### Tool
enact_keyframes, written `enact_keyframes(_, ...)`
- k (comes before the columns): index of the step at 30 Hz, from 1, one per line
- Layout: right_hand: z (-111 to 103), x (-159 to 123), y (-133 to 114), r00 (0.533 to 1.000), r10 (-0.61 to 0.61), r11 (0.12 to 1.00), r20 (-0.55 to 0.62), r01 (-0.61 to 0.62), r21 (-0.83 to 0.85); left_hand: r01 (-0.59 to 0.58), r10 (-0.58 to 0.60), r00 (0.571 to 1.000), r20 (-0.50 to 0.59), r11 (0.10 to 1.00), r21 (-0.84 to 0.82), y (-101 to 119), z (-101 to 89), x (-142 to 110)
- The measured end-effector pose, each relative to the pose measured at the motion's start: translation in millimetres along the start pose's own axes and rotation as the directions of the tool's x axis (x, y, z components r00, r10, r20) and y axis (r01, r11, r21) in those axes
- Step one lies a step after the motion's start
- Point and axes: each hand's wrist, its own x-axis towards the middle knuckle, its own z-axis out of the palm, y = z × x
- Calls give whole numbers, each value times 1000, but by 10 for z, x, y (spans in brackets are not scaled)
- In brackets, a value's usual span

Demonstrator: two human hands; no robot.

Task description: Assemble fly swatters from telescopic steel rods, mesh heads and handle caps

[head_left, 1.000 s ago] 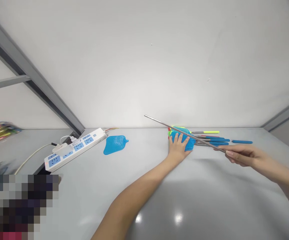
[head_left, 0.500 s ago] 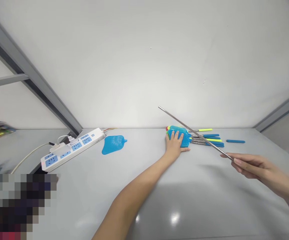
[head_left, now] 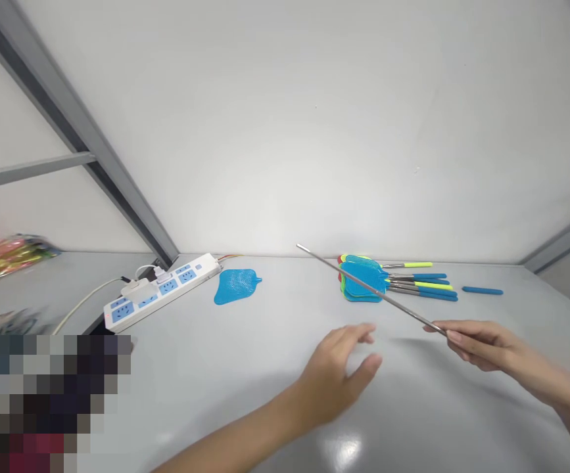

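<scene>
The wall (head_left: 265,131) is positioned behind the table (head_left: 215,355). The frame (head_left: 117,177) is seen at the left, with a crossbar joined to an upright.

The rod (head_left: 407,311) is held obliquely by the right hand (head_left: 476,345). Its near end is clamped between thumb and fingers; its far end is directed toward the upper left. The swatters (head_left: 362,270) are crossed by the rod in the view; whether contact is made cannot be told.

The strip (head_left: 167,287) is laid at an angle on the left part of the table. Plugs (head_left: 137,290) are seated in it, and a cable (head_left: 73,307) is run off to the left. Bags (head_left: 13,256), partly blurred, are located at the far left.

The swatters are stacked near the wall. Blue is shown on top, with red and yellow-green edges beneath; their blue and yellow grips are pointed right.

The left hand (head_left: 329,378) is held on the near side of the swatters, well apart from them, with thumb and fingers spread.

The blue head (head_left: 237,286) is laid flat just beside the strip, with its stub pointed right. The blue handle (head_left: 482,290) is placed to the right of the swatters.
</scene>
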Motion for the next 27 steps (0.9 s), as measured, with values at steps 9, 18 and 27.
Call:
enact_keyframes(9,281,270,54,953,-2,996,302,28,-82,-76,160,983,-94,808,585,-332,-403,-238)
enact_keyframes(18,490,426,69,903,-28,964,428,137,-228,-84,-23,983,182,825,559,-655,-248,-221)
enact_keyframes(27,804,572,-74,839,-86,965,537,204,-164,-121,7,983,183,775,620,-662,-82,-327)
